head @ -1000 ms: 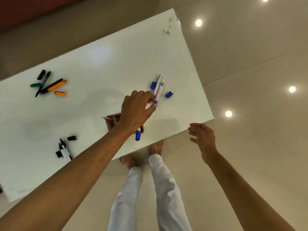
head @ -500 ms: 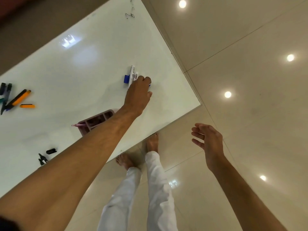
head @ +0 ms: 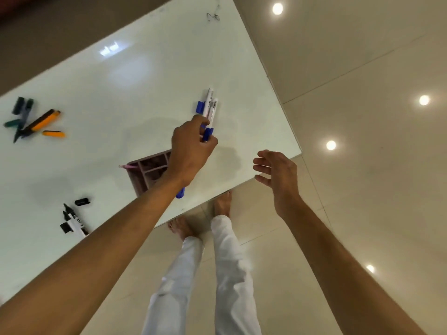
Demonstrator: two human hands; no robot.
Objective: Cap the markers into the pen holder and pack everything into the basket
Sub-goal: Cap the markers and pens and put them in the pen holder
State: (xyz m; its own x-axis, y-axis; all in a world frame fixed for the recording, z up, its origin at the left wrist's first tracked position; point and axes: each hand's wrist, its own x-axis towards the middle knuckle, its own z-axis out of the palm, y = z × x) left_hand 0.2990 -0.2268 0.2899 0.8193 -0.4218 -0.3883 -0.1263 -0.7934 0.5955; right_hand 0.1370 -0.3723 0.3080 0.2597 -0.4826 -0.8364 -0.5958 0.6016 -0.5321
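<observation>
Meanwhile, orange and green markers [head: 36, 120] and black markers [head: 73, 220] lie uncapped, well apart on the table [head: 96, 93]. Nearer centre, the left hand [head: 191, 151] pinches a blue cap [head: 207, 134] above the pen holder [head: 147, 170], likely for the 2 blue markers [head: 210, 105] just beyond. Off the edge, the right hand [head: 278, 175] hovers with relaxed fingers, ready to help.

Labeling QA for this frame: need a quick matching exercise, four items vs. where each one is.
Items:
1. blue cap
2. orange cap
3. pen holder
4. black markers

Places:
A. lying loose at the table's far left
B. pinched in the left hand
C. near table edge, bottom left of view
D. on the table, partly under the left wrist

Pairs: 1-B, 2-A, 3-D, 4-C
</observation>
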